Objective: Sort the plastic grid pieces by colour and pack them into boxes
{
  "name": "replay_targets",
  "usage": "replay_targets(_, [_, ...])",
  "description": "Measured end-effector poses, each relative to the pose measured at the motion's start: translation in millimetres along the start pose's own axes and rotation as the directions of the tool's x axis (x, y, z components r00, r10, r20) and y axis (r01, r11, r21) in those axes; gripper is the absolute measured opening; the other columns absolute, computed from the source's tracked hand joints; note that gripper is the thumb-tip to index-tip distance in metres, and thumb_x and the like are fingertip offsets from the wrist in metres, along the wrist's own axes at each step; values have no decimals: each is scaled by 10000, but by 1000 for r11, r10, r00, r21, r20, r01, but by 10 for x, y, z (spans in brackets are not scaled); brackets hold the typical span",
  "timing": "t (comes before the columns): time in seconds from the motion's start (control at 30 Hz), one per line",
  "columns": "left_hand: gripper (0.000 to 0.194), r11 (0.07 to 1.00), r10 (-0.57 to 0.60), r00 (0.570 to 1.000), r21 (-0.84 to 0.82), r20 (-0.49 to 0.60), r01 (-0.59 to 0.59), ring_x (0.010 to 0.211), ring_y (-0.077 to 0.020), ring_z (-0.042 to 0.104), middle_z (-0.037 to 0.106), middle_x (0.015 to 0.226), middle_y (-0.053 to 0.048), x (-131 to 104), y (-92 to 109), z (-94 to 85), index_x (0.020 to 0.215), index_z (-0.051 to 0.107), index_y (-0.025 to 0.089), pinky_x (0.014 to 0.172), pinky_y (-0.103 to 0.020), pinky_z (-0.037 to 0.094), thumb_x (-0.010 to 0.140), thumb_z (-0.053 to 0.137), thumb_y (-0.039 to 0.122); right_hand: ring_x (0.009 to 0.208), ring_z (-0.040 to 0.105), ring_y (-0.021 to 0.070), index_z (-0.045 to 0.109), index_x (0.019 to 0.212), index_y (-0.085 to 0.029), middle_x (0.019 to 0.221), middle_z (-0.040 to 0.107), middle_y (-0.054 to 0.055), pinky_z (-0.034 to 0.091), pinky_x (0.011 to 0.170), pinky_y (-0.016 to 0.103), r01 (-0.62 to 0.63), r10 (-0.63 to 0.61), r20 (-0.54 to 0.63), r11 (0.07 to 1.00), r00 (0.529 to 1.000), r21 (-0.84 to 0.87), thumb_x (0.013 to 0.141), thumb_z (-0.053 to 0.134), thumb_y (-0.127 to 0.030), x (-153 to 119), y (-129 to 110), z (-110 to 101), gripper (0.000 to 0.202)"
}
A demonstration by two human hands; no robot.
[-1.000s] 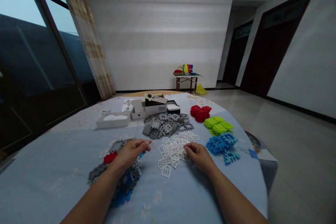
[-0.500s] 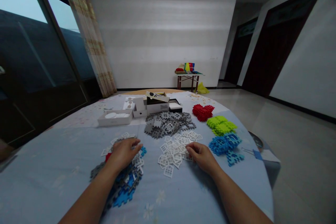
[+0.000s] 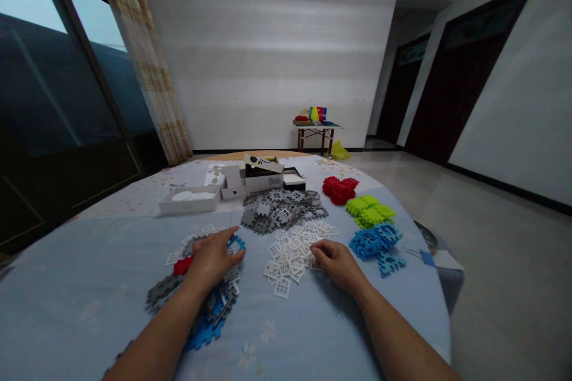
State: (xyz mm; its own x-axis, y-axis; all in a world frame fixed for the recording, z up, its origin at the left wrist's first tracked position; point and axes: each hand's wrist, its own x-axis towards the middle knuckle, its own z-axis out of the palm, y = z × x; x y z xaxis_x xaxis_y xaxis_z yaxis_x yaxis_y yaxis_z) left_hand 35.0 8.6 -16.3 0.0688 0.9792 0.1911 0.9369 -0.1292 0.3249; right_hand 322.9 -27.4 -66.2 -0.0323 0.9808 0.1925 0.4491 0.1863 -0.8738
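My left hand (image 3: 211, 259) is open, thumb and fingers spread, over a mixed pile of plastic building pieces. A red piece (image 3: 182, 265), grey pieces (image 3: 161, 293) and a blue toothed piece (image 3: 206, 332) show around it; my hand and forearm hide the pile's middle. At the right edge of a heap of white lattice window pieces (image 3: 290, 256) is my right hand (image 3: 336, 261), its fingers curled together. Whether a piece is between those fingertips cannot be made out. One white window piece (image 3: 282, 287) lies at the heap's near edge.
Beyond the white heap lies a grey pile of interlocking pieces (image 3: 281, 211). Red (image 3: 340, 190), lime green (image 3: 370, 211) and blue (image 3: 375, 242) piles line the right side. White boxes (image 3: 190, 205) stand at the back. A floral cloth (image 3: 286, 339) covers the round table.
The thumb and fingers of my left hand have spread apart above the mixed pile. My right hand stays by the white heap with fingers curled. The whole view has shifted slightly.
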Motion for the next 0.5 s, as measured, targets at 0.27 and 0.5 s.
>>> replay_targets(0.27, [749, 830, -48, 997, -557, -61, 6, 968, -241, 587, 597, 1097, -115, 3, 171, -201, 1247, 432, 170, 858, -396, 468, 612, 621, 520, 527, 514, 102, 639, 813, -152, 587, 594, -13, 386, 509, 204, 7, -7, -23, 1000, 1000, 13, 797, 484, -333, -7, -64, 62, 239])
replay_targets(0.5, [709, 559, 69, 984, -824, 162, 97, 1051, -242, 572, 586, 1190, -102, -179, 520, -132, 1166, 470, 216, 856, -335, 499, 557, 698, 499, 839, 589, 160, 578, 1103, -198, 989, 625, 50, 477, 667, 265, 148, -151, -2, 968, 989, 201, 697, 661, -389, -104, -433, 43, 456])
